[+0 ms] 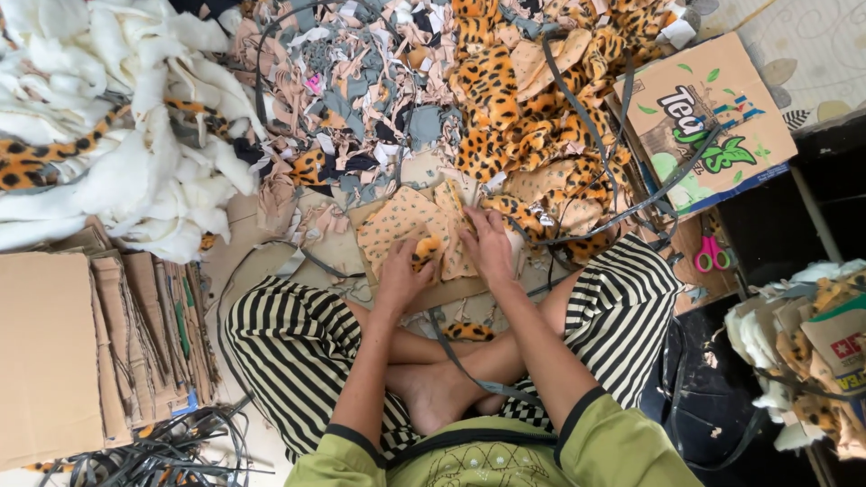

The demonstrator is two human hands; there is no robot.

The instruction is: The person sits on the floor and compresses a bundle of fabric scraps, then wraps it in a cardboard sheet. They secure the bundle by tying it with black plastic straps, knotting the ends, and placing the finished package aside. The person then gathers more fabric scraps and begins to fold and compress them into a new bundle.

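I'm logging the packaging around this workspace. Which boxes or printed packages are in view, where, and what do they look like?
Printed carton: upper right, flat brown cardboard with green leaf artwork.
Printed cardboard piece: right edge, brown with a red mark, among scraps.
Plain cardboard stack: lower left, flattened brown sheets, unprinted.

Scrap heap [388, 81] ahead, cardboard stack [54, 352] left, box [713, 117] right; floor strip betw.

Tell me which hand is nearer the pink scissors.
Right. The right hand rests on the tan fabric piece, with the pink scissors off to its right by the box. The left hand lies farther away, on the fabric's other side.
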